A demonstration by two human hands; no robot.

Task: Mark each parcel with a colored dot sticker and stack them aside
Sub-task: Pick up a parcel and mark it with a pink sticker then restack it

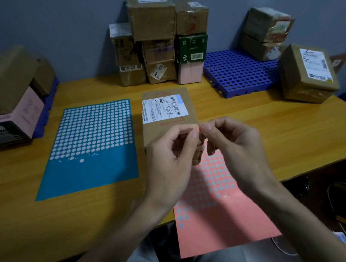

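From the head view, both hands were raised over the near end of the parcel (166,108), fingertips meeting. The left hand (170,158) had its fingers curled, thumb and forefinger drawn together in a pinch; the right hand (232,146) was curled likewise, its forefinger and thumb tips touching the left's. Between those tips sat a tiny pink fleck, seemingly a sticker (198,128), gripped by both hands, though it was too small to be sure of. The parcel lay flat mid-desk (294,129), brown, with a white barcode label on top, a bluish patch at the label's far right corner and red scrawl on the cardboard round it. Its near end was hidden by the hands. A blue sheet (93,149) of pale dots lay just left of the parcel. A pink sheet (219,221) lay below the hands and hung over the desk's near edge. More parcels stood stacked against the wall (155,39). Others sat on a blue grid (240,71) at the right and on another at the left (6,94).
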